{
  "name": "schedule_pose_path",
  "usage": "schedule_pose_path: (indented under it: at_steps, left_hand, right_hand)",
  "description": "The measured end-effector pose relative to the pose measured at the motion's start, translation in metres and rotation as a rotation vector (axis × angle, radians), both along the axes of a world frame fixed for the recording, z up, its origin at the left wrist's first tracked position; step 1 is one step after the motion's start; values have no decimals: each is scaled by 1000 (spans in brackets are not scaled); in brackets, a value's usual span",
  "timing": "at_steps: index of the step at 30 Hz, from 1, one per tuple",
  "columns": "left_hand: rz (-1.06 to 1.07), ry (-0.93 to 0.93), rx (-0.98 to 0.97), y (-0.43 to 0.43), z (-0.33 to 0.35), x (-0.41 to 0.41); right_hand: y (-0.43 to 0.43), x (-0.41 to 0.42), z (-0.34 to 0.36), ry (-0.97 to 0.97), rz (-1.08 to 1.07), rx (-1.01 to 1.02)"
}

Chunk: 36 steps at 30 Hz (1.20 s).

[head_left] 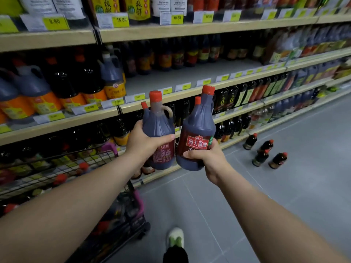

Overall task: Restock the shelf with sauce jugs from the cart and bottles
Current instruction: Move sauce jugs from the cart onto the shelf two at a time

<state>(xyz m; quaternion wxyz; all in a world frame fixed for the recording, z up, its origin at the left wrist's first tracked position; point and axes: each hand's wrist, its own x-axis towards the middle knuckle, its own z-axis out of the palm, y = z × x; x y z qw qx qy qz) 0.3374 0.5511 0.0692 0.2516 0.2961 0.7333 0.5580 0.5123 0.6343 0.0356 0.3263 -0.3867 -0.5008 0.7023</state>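
I hold two dark sauce jugs with red caps up in front of the shelving. My left hand grips the left jug around its body. My right hand grips the right jug low down, its red label facing me. Both jugs are upright and nearly touch. Behind them, the grey shelf at chest height has a wide bare stretch with dark bottles only at its back. The wire cart with more red-capped jugs stands at lower left. Several small dark bottles stand on the floor at right.
Orange-labelled jugs fill the same shelf to the left. Rows of dark bottles line the shelves above and below. Yellow price tags run along the shelf edges. The grey tiled aisle floor stretches right. My shoe shows at the bottom.
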Motion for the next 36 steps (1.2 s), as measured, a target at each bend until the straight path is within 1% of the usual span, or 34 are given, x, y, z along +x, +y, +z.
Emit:
schedule_pose_path:
  at_steps: [7, 11, 15, 19, 22, 28, 32, 34, 36]
  left_hand:
    - [26, 28, 25, 97, -3, -40]
    - [79, 99, 34, 132, 1, -53]
    - [135, 187, 70, 160, -1, -64]
    - [212, 275, 133, 185, -10, -70]
    - [239, 341, 165, 207, -13, -79]
    - [327, 460, 237, 258, -25, -109]
    - [387, 489, 273, 285, -32, -128]
    - [418, 505, 269, 294, -40, -137]
    - [458, 500, 257, 302, -49, -144]
  right_hand:
    - [105, -47, -6, 30, 74, 29]
    - [144, -68, 0, 44, 50, 51]
    - [183, -97, 1, 45, -58, 173]
    - [219, -124, -4, -41, -105, 288]
    - [249, -141, -8, -88, -97, 377]
    - [303, -185, -20, -46, -87, 484]
    - [331, -211, -22, -33, -82, 565]
    - [343, -223, -24, -58, -90, 594]
    - [350, -232, -25, -136, -106, 603]
